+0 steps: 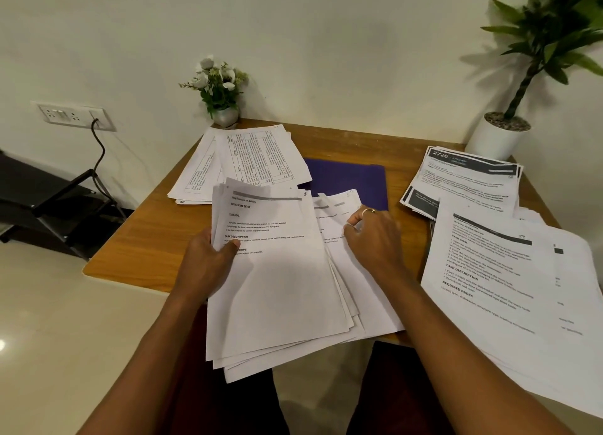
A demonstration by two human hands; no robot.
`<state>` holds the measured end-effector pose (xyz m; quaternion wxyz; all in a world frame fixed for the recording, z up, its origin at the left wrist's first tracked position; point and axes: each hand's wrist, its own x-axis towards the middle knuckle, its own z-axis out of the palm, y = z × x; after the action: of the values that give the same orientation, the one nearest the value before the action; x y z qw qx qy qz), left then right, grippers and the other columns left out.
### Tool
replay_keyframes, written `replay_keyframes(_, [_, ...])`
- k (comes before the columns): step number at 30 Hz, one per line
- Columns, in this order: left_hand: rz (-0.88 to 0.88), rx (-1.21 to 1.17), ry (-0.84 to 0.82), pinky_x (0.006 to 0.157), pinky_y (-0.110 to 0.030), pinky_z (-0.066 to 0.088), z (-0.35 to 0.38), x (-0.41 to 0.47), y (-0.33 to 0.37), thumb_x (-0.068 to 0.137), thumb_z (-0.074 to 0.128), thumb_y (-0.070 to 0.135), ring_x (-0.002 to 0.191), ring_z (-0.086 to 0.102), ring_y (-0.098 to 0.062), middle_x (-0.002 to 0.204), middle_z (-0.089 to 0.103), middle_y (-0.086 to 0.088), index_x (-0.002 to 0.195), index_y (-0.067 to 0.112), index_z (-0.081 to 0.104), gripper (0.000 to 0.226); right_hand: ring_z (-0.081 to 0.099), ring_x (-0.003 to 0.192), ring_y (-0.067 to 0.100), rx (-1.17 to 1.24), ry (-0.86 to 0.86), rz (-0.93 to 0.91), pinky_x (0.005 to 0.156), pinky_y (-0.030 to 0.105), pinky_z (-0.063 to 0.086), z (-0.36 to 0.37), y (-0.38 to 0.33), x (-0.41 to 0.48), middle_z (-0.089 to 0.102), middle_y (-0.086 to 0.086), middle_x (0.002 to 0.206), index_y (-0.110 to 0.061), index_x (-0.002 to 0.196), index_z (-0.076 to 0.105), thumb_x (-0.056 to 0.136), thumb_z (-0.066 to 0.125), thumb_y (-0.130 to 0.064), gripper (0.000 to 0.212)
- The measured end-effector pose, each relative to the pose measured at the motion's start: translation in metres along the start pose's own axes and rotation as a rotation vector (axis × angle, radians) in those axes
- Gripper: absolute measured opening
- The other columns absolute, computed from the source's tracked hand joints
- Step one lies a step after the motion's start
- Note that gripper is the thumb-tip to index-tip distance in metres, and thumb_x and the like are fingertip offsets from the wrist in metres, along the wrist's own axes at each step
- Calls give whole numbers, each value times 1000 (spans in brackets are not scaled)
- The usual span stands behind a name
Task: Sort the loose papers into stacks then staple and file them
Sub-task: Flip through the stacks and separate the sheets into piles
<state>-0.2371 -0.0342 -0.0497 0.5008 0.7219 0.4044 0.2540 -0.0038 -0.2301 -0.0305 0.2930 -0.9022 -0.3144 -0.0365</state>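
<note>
My left hand (208,265) grips the left edge of a thick sheaf of printed papers (277,287), thumb on top, holding it raised over the front of the wooden table (146,238). My right hand (375,235) pinches the edge of a sheet (336,212) lying just under and to the right of that sheaf. A purple file folder (352,180) lies flat behind them. A stack of table-printed sheets (251,160) sits at the back left. Dark-headed sheets (466,180) lie at the back right, and a big stack (509,287) overhangs the right front.
A small pot of white flowers (222,92) stands at the table's back edge. A tall green plant in a white pot (499,137) fills the back right corner. A wall socket with a black cable (76,116) and a dark rack (49,199) are at the left.
</note>
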Motion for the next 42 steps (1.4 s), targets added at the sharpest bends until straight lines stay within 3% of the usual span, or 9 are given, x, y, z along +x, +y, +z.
replay_keyframes(8, [8, 1, -6, 84, -50, 63, 0, 0, 0, 96, 70, 26, 103, 70, -29, 119, 70, -4, 132, 15, 59, 38, 57, 98, 20, -110, -31, 71, 94, 41, 48, 6, 1, 5, 65, 4, 97, -19, 90, 59, 96, 63, -35, 18])
replay_keyframes(12, [-11, 6, 8, 84, -48, 62, 0, 0, 0, 96, 70, 28, 102, 69, -29, 119, 69, -4, 132, 15, 58, 39, 55, 109, 20, -172, -38, 52, 100, 41, 40, 8, 0, 5, 68, 5, 112, -15, 108, 67, 98, 61, -38, 26])
replay_keyframes(18, [-15, 27, 24, 79, -41, 63, 1, 0, 0, 96, 70, 28, 101, 70, -28, 117, 69, -4, 131, 14, 59, 39, 49, 127, 26, -341, -183, 31, 107, 40, 37, 5, -11, 16, 58, 7, 137, -16, 132, 61, 100, 60, -40, 40])
replay_keyframes(20, [-19, 26, 19, 81, -44, 63, 0, 0, 0, 96, 70, 29, 101, 70, -27, 118, 69, -3, 131, 16, 59, 39, 49, 127, 27, -440, -204, 26, 106, 40, 38, 5, -18, 21, 57, 8, 137, -17, 133, 60, 98, 62, -39, 41])
replay_keyframes(23, [-5, 12, 10, 75, -35, 62, 1, 0, 0, 96, 70, 28, 100, 70, -25, 117, 69, -2, 131, 16, 59, 38, 51, 125, 29, -519, -241, 74, 104, 40, 42, 6, -25, 26, 56, 13, 136, -15, 133, 58, 97, 66, -37, 43])
replay_keyframes(29, [-7, 26, 15, 81, -42, 62, 1, 0, 0, 97, 70, 28, 101, 69, -27, 118, 69, -2, 132, 17, 58, 39, 63, 107, 28, -275, -206, 191, 90, 32, 53, 13, -24, 26, 54, 16, 132, -8, 133, 57, 96, 70, -26, 43])
replay_keyframes(31, [1, 27, 11, 73, -34, 62, 1, 0, 0, 97, 69, 28, 99, 69, -25, 117, 69, -1, 132, 17, 58, 38, 64, 102, 28, -198, -182, 225, 88, 30, 53, 13, -24, 25, 49, 15, 134, -9, 133, 58, 94, 72, -23, 44])
replay_keyframes(36, [-1, 27, 18, 71, -30, 59, 1, 0, -2, 97, 69, 29, 100, 68, -25, 118, 68, -2, 131, 17, 57, 38, 59, 115, 31, -249, -151, 274, 97, 39, 54, 11, -21, 23, 56, 14, 133, -12, 132, 59, 92, 73, -34, 48])
replay_keyframes(42, [-17, 28, 14, 84, -48, 62, 2, 0, 1, 96, 70, 29, 103, 68, -30, 120, 68, -4, 133, 17, 57, 41, 55, 119, 29, -330, -96, 187, 101, 39, 50, 5, -28, 8, 58, 8, 130, -13, 130, 61, 96, 68, -33, 39])
